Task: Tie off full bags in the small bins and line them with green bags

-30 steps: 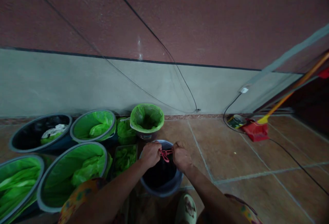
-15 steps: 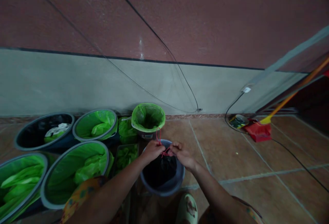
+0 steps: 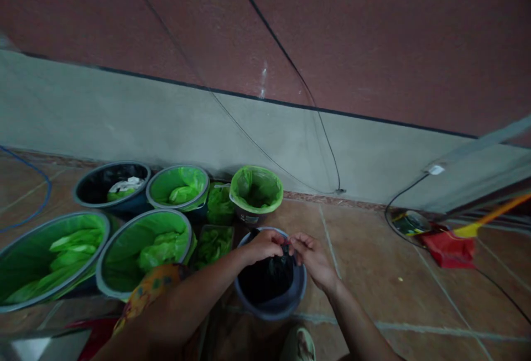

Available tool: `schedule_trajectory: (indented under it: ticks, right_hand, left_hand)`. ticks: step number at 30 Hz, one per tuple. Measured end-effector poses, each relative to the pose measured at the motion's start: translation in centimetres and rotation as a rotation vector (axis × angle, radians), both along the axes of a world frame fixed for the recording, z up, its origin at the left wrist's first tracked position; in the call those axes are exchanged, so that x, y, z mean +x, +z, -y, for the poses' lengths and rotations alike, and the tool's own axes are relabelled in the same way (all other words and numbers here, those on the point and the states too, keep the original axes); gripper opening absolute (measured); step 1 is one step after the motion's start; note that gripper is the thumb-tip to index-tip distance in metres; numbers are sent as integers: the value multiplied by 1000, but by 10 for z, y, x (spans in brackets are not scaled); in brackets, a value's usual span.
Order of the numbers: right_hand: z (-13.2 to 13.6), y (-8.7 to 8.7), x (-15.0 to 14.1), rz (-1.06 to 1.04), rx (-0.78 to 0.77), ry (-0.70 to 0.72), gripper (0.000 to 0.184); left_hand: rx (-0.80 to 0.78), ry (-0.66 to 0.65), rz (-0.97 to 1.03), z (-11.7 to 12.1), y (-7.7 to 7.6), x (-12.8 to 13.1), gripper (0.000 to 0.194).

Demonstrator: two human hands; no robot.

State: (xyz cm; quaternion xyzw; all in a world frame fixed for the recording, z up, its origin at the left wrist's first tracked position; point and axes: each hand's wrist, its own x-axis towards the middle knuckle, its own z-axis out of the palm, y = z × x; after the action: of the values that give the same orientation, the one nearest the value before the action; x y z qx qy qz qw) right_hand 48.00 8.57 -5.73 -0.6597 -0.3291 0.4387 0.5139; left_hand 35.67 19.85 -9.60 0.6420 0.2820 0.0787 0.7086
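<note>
Close in front of me on the floor stands a round bluish-grey bin [image 3: 270,312] with a black plastic bag [image 3: 265,281] inside it. My left hand [image 3: 264,244] is closed, pinching the gathered top of the bag above the far part of the rim. Facing it from the right, my right hand [image 3: 312,255] has its thumb and forefinger pinched at the same bunched plastic. Only a tiny bit of the red drawstring shows between the fingers; the rest is hidden.
Left of me stand several large bins lined with green bags [image 3: 143,250], and a black-lined bin [image 3: 113,185]. A small green-lined bucket [image 3: 255,189] is near the wall. To the right lie a red dustpan [image 3: 448,249] and a black cable [image 3: 388,214] across the tiles.
The red drawstring loop that stood up between my hands is no longer visible. Both hands now pinch the bag's top. The view has shifted and tilted, showing more floor on the left.
</note>
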Motion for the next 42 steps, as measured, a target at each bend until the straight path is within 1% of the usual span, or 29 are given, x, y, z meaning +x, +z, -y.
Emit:
schedule_trajectory:
  ticks: [2, 4, 5, 7, 9, 11, 12, 13, 14, 15, 17, 18, 20, 22, 24, 27, 29, 32, 34, 36, 37, 39, 42]
  right_hand:
    - [0, 4, -5, 8, 8, 64, 41]
    - [-1, 7, -9, 13, 9, 75, 44]
    - [-1, 9, -10, 12, 20, 51, 47]
    - [-2, 12, -9, -24, 72, -46, 56]
    - [-4, 12, -5, -88, 117, -181, 64]
    - [-5, 9, 1, -102, 85, -283, 66]
    - [-5, 5, 3, -69, 44, -294, 66]
    - [-5, 1, 5, -12, 3, -271, 63]
    - [-4, -5, 5, 53, -31, -202, 60]
    - [-3, -12, 5, 118, -52, -97, 57]
    - [-1, -25, 4, 228, -46, 108, 51]
    - [0, -30, 3, 267, -33, 179, 49]
    - [1, -36, 1, 318, -15, 252, 41]
    - [1, -34, 0, 372, -16, 270, 29]
    - [0, -25, 0, 455, -57, 272, 21]
    - [0, -9, 0, 603, -162, 212, 23]
    - [1, -2, -1, 658, -206, 164, 24]
    - [2, -2, 1, 622, -198, 144, 26]
    - [3, -8, 3, 555, -182, 172, 26]
    - [4, -16, 5, 514, -179, 207, 25]
    - [5, -20, 6, 509, -181, 222, 24]
    - [5, -26, 6, 528, -196, 239, 22]
    - [5, -29, 6, 577, -257, 246, 17]
  left_hand:
    - [107, -120, 91, 2, -3, -1, 10]
    - [172, -181, 171, 4, -6, -2, 6]
    - [187, -192, 190, 4, -8, -3, 10]
    - [209, -166, 162, 5, -10, -3, 18]
    - [226, -109, 98, 6, -10, -3, 20]
    - [234, -57, 51, 6, -9, -4, 20]
    - [235, -47, 46, 6, -8, -4, 20]
    - [237, -47, 49, 5, -7, -4, 20]
    - [243, -52, 54, 5, -7, -4, 20]
    - [252, -60, 58, 5, -6, -4, 20]
    - [268, -75, 73, 4, -7, -4, 19]
    - [270, -85, 84, 4, -7, -4, 18]
    - [257, -88, 108, 5, -9, -4, 15]
    - [216, -61, 120, 6, -11, -3, 11]
    - [146, -14, 102, 7, -11, -2, 8]
    - [2, 44, 8, 9, -7, 0, 6]
    - [-118, 80, -65, 8, -2, 1, 7]
    - [-294, 158, -120, 6, 4, -1, 12]
    - [-347, 191, -108, 4, 6, -3, 15]
    - [-323, 191, -89, 3, 6, -5, 15]
    - [-280, 186, -82, 2, 4, -5, 13]
    - [-143, 167, -55, 1, 1, -4, 10]
    - [98, 99, 10, -1, -5, -3, 8]
